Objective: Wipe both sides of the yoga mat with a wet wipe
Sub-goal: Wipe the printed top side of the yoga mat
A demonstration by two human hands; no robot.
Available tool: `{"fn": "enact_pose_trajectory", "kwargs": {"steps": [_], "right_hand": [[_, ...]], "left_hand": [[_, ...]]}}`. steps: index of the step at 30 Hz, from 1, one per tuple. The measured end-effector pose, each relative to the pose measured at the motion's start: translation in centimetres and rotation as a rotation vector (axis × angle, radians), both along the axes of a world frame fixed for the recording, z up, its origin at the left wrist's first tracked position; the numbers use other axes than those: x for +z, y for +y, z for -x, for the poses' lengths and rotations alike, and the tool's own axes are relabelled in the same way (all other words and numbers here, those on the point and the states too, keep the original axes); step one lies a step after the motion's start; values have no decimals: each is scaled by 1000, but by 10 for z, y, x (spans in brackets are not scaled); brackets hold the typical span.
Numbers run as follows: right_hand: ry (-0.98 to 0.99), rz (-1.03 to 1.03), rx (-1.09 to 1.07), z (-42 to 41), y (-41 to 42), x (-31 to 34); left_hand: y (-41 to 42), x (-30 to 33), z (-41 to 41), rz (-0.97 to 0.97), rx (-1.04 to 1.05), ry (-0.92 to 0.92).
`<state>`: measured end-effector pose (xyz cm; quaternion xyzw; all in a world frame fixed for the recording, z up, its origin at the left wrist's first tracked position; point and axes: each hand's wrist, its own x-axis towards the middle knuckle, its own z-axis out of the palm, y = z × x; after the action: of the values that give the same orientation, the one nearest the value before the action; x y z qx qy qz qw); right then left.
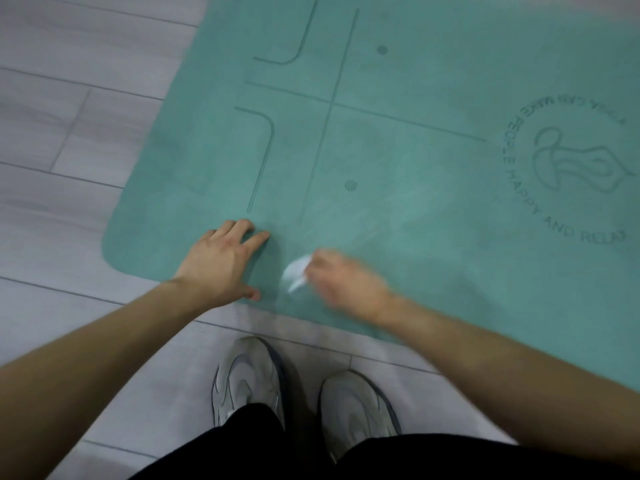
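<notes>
Teal yoga mat [398, 150], flat on tiled floor [69, 116]. Left hand [218, 265]: fingers spread, pressing mat. Right hand [343, 282]: blurred, fingers pinching white wet wipe [296, 271].

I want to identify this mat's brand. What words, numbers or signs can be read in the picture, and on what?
"PEOPLE HAPPY AND RELA...": ring of letters on the yoga mat, cut off at the frame's right edge.
Top of the ring: upside down and blurred, unreadable.
Shoes: no readable text.
No numbers or brand name visible.
</notes>
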<state>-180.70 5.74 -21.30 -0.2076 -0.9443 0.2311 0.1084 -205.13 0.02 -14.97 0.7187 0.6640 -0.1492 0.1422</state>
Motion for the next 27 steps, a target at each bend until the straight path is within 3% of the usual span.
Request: {"fn": "enact_pose_trajectory", "kwargs": {"steps": [3, 5, 7, 10, 11, 13, 16, 18, 20, 23, 24, 25, 27], "right_hand": [[-118, -66, -741, -68, 81, 8], [-145, -6, -1042, -64, 82, 10], [-65, 26, -837, -15, 39, 4], [-85, 84, -49, 46, -42, 1], [-106, 53, 107, 45, -50, 2], [-85, 39, 50, 12, -30, 6], [-115, -73, -435, -57, 6, 11], [-105, -55, -693, -61, 4, 10], [-72, 7, -599, -23, -26, 0], [-73, 57, 38, 13, -71, 0], [-77, 36, 143, 5, -71, 2], [-79, 12, 123, -12, -59, 2], [-104, -34, -228, -56, -21, 1]], "left_hand": [[-7, -1, 4, 23, 20, -32], [-11, -3, 9, 55, -4, -41], [-12, -3, 13, 73, -8, -58], [-12, -3, 16, 76, -32, -57], [-13, -4, 16, 73, -27, -58], [-13, -5, 16, 75, -16, -60], [-16, -5, 18, 84, 4, -72], [-16, -4, 16, 83, -2, -59], [-15, -4, 11, 92, 3, -44], [-11, -2, 8, 93, -19, -15], [-10, -2, 8, 85, -21, -17], [-8, -1, 8, 75, -23, -19], [-5, -1, 8, 72, -36, -9]]}}
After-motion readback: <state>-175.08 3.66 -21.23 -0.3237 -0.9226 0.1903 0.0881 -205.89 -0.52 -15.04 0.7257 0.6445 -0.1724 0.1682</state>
